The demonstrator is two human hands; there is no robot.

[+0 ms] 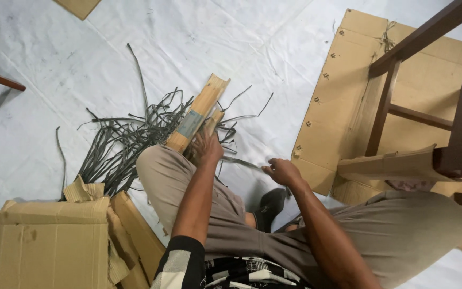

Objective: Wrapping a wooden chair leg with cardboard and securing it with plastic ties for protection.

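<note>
Left hand [205,145] wraps a folded cardboard strip [196,115], fingers closed around its lower end, strip resting on the left knee [159,171]. The strip is long, flat, tan, corrugated, with a grey tape patch midway; it tilts toward 1 o'clock from the hand, top edge ragged. Right hand [282,171] sits at 3 o'clock from the left, fingers pinched tight on a thin grey strap [241,161]. The strap is flat, narrow and plastic-looking, and runs taut from the pinch toward 9 o'clock to the strip's base.

At 10 o'clock from the left hand: a pile [129,136] of the same grey straps, loose, curled, tangled, some ends sticking out straight toward 12. Everything lies on a white sheet [44,69], wrinkled, scuffed, slightly glossy.

At 7 o'clock: a box [52,246], brown, crumpled, flaps torn, with folded cardboard pieces beside it. At 2 o'clock from the right hand: a flattened cardboard sheet [332,101], creased, with metal staples along its edge. Over it stands a chair frame [429,75], dark brown wood, straight square rails. A small cardboard wedge [391,166] lies at 3 o'clock, touching the frame. Person sits cross-legged, beige trousers, dark sock [270,206] between the knees.
</note>
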